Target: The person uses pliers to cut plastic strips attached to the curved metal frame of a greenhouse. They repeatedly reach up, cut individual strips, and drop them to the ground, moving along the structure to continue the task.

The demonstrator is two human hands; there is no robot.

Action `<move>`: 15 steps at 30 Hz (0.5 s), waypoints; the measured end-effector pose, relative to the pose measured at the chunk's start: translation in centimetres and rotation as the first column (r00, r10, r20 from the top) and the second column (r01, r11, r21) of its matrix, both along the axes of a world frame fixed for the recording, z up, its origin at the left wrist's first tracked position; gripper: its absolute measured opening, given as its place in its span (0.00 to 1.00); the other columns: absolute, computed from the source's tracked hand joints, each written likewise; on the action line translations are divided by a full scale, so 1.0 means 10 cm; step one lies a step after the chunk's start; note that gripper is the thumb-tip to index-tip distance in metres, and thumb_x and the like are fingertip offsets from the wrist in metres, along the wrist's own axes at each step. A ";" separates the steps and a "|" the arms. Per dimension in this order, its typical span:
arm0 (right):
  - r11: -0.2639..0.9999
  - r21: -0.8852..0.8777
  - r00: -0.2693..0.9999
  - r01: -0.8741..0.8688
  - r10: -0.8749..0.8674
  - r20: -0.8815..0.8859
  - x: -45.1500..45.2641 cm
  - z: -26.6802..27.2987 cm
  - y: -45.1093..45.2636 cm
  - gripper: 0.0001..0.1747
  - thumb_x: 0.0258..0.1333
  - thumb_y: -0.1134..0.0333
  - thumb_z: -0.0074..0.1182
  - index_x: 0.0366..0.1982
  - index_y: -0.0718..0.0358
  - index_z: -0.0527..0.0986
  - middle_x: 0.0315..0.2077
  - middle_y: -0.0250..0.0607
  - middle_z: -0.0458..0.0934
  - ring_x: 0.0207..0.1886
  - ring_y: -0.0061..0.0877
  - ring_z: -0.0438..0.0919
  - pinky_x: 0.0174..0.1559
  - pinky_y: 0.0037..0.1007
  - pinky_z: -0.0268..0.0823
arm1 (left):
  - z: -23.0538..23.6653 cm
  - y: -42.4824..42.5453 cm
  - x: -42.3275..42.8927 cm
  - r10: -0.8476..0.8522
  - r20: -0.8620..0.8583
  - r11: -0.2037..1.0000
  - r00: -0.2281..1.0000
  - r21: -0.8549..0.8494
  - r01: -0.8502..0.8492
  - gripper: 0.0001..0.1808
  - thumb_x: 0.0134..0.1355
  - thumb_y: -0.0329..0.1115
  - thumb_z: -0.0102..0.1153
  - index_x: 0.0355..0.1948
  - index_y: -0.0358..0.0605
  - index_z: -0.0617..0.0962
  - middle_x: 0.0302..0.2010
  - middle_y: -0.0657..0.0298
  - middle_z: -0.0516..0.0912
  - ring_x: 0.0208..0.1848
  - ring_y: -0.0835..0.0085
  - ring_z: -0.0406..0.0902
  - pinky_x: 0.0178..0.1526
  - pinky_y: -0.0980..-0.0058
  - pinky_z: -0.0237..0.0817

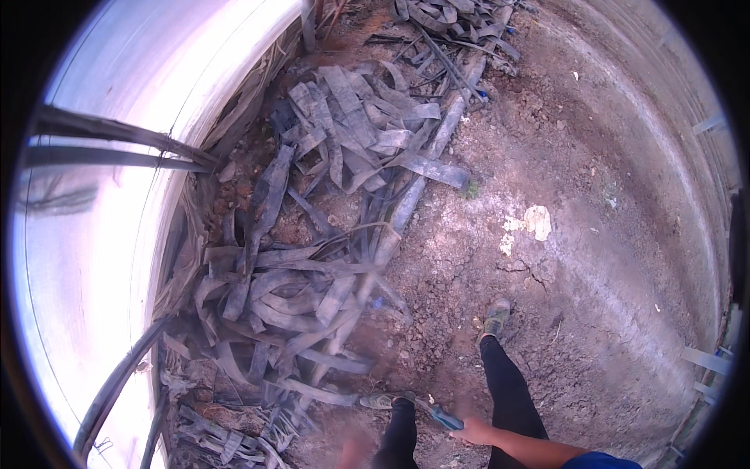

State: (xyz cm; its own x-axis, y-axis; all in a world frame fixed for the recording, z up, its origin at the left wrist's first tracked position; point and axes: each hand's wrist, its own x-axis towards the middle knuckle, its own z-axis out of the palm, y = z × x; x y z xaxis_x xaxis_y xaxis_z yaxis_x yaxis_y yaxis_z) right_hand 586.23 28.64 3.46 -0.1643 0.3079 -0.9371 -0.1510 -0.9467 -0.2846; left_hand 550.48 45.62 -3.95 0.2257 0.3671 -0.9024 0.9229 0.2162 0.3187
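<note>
At the lower middle, my right hand (473, 432) is closed around the teal handle of a hand tool (446, 418); its narrow end points towards my shoe, and its exact kind is hard to make out. My left hand (356, 447) is blurred near the bottom edge, and whether it holds anything cannot be told. Beyond it lies a tangled heap of flat grey strips (304, 299), dusty and curled. A second heap of such strips (345, 117) lies farther up. A long pale pipe or pole (410, 202) runs beside and under the heaps.
Bright plastic sheeting (99, 246) curves along the left, with dark poles (117, 375) against it. More strips (439, 17) lie at the top. My shoes (497, 316) stand on cracked, uneven soil (562, 281) with pale patches. Pale supports (706, 359) line the right edge.
</note>
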 end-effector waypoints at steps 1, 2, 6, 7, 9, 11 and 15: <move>0.999 -0.002 0.999 -0.045 0.045 0.006 0.14 0.02 -0.07 0.18 0.55 0.56 0.60 0.25 0.65 0.75 0.12 0.32 0.72 0.14 0.20 0.71 0.20 0.27 0.64 | 0.07 -0.12 0.27 -0.116 -0.047 0.993 0.992 0.032 0.117 0.14 0.55 0.36 0.60 0.41 0.41 0.83 0.30 0.57 0.85 0.30 0.72 0.83 0.37 0.74 0.74; 0.998 -0.011 0.998 -0.056 0.056 -0.029 0.37 0.05 -0.15 0.22 0.54 0.52 0.61 0.23 0.65 0.75 0.13 0.33 0.74 0.16 0.20 0.73 0.22 0.26 0.65 | 0.13 -0.20 0.63 -0.235 -0.085 0.969 0.968 0.064 0.240 0.15 0.55 0.36 0.60 0.41 0.41 0.83 0.29 0.58 0.85 0.30 0.75 0.83 0.36 0.76 0.74; 0.982 0.002 0.973 0.187 -0.185 -0.139 1.23 0.28 -0.42 0.20 0.55 0.54 0.61 0.22 0.65 0.74 0.16 0.32 0.75 0.17 0.19 0.73 0.22 0.25 0.64 | 0.50 -0.20 2.35 0.176 -0.016 0.939 0.984 -0.297 -0.173 0.15 0.61 0.37 0.57 0.45 0.38 0.81 0.34 0.59 0.85 0.35 0.72 0.82 0.38 0.75 0.74; 0.974 0.014 0.966 0.227 -0.224 -0.126 1.45 0.31 -0.45 0.19 0.55 0.56 0.61 0.25 0.66 0.74 0.17 0.32 0.74 0.17 0.19 0.72 0.22 0.25 0.64 | 0.61 -0.18 2.75 0.280 0.040 0.906 0.959 -0.341 -0.250 0.15 0.62 0.37 0.57 0.46 0.38 0.81 0.36 0.59 0.85 0.36 0.71 0.82 0.38 0.74 0.74; 0.960 -0.030 0.951 0.279 -0.281 -0.128 1.82 0.43 -0.55 0.17 0.55 0.59 0.62 0.29 0.67 0.73 0.18 0.32 0.74 0.17 0.18 0.72 0.22 0.24 0.64 | 0.75 -0.11 3.49 0.299 0.061 0.901 0.952 -0.348 -0.261 0.15 0.63 0.36 0.56 0.46 0.36 0.79 0.35 0.59 0.85 0.34 0.73 0.83 0.36 0.76 0.75; 0.879 -0.003 0.868 0.476 -0.471 -0.160 2.17 0.55 -0.72 0.16 0.54 0.66 0.62 0.37 0.68 0.70 0.17 0.31 0.72 0.17 0.18 0.71 0.21 0.24 0.64 | 0.88 -0.06 4.11 0.268 0.102 0.914 0.958 -0.341 -0.220 0.15 0.64 0.35 0.55 0.47 0.36 0.79 0.34 0.59 0.84 0.33 0.74 0.83 0.34 0.76 0.75; 0.817 -0.075 0.810 0.572 -0.577 -0.105 2.58 0.65 -0.94 0.18 0.52 0.72 0.61 0.43 0.68 0.70 0.18 0.32 0.72 0.17 0.19 0.71 0.21 0.25 0.66 | 1.16 0.23 4.97 0.010 0.119 0.974 0.993 -0.227 0.017 0.15 0.63 0.34 0.55 0.48 0.39 0.79 0.33 0.61 0.84 0.32 0.75 0.83 0.35 0.76 0.75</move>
